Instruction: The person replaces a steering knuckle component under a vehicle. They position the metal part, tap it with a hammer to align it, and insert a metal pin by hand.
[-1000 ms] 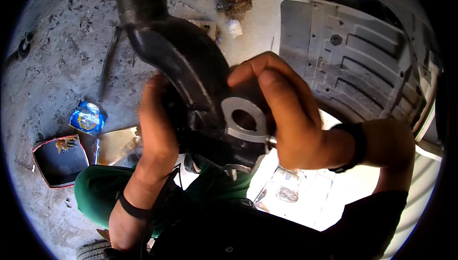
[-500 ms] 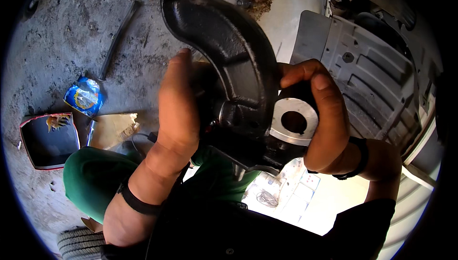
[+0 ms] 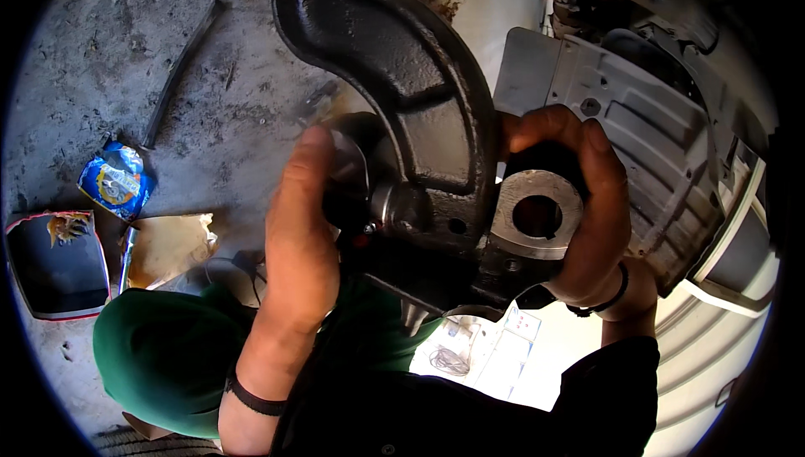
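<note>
A black metal casting (image 3: pixel 444 155) is held up between the left hand (image 3: pixel 303 239), gripping its left side, and the right hand (image 3: pixel 605 214), its fingers curled around the end with the pale ring (image 3: pixel 506 226). Beyond, a blue packet (image 3: pixel 117 184) lies on the floor (image 3: pixel 193 134).

Floor is rough grey concrete (image 3: pixel 218 126), dark stains across it. From here I see a long dark strip (image 3: pixel 180 78), a crumpled blue packet (image 3: pixel 117 182) near its lower end, an open red-rimmed box (image 3: pixel 50 266) with a tan cardboard piece (image 3: pixel 170 249) just beside it, brown debris (image 3: pixel 444 7) well apart, ribbed tyre (image 3: pixel 151 444) partly in view
</note>
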Action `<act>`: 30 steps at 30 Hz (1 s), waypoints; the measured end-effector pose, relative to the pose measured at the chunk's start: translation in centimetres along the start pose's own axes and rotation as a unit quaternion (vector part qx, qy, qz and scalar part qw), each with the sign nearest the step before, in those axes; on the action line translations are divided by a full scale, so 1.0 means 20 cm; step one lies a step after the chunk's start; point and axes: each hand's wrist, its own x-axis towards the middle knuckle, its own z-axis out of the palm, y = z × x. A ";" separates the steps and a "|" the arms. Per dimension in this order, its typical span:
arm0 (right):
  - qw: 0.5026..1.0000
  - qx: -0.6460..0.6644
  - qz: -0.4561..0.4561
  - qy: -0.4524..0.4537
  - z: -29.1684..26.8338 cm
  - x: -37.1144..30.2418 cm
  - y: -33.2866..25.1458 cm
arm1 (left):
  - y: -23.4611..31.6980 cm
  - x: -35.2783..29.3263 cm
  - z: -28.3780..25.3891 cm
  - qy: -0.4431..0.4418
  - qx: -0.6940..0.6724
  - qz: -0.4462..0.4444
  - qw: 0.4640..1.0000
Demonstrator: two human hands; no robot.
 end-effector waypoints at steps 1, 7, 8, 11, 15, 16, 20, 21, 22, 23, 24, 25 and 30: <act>0.999 0.032 0.009 -0.031 -0.02 -0.01 0.00 | 0.00 0.01 -0.02 -0.015 -0.011 0.005 1.000; 0.983 0.093 0.069 -0.142 -0.17 -0.15 0.04 | -0.02 0.03 0.00 -0.026 -0.033 0.036 0.998; 0.979 0.078 0.091 -0.168 -0.23 -0.15 0.04 | 0.00 0.02 0.04 -0.014 -0.060 0.027 0.998; 0.971 0.107 0.107 -0.186 -0.27 -0.13 0.09 | 0.00 0.04 0.00 -0.002 -0.021 0.024 0.999; 0.967 0.095 0.103 -0.214 -0.25 -0.10 0.07 | 0.00 0.05 0.02 0.016 -0.020 0.053 0.998; 0.964 0.094 0.109 -0.224 -0.26 -0.09 0.06 | 0.00 0.05 0.01 0.009 -0.017 0.053 0.998; 0.938 0.134 0.237 -0.216 -0.39 -0.16 0.10 | -0.01 0.05 -0.02 -0.012 -0.022 0.044 0.999; 0.934 0.124 0.264 -0.205 -0.42 -0.17 0.10 | -0.01 0.05 -0.01 -0.010 -0.049 0.034 0.998; 0.940 0.081 0.274 -0.187 -0.42 -0.19 0.10 | 0.00 0.06 -0.01 -0.006 -0.076 0.025 0.997; 0.945 0.066 0.264 -0.181 -0.42 -0.18 0.10 | 0.00 0.05 0.00 0.008 -0.124 0.009 0.992; 0.949 0.050 0.256 -0.174 -0.41 -0.18 0.10 | 0.00 0.05 0.01 0.021 -0.172 -0.007 0.985; 0.955 0.063 0.229 -0.180 -0.40 -0.18 0.10 | -0.01 0.05 -0.01 0.023 -0.181 -0.014 0.983; 0.939 0.149 0.272 -0.146 -0.34 -0.19 0.03 | -0.04 0.05 -0.03 0.045 -0.234 -0.028 0.971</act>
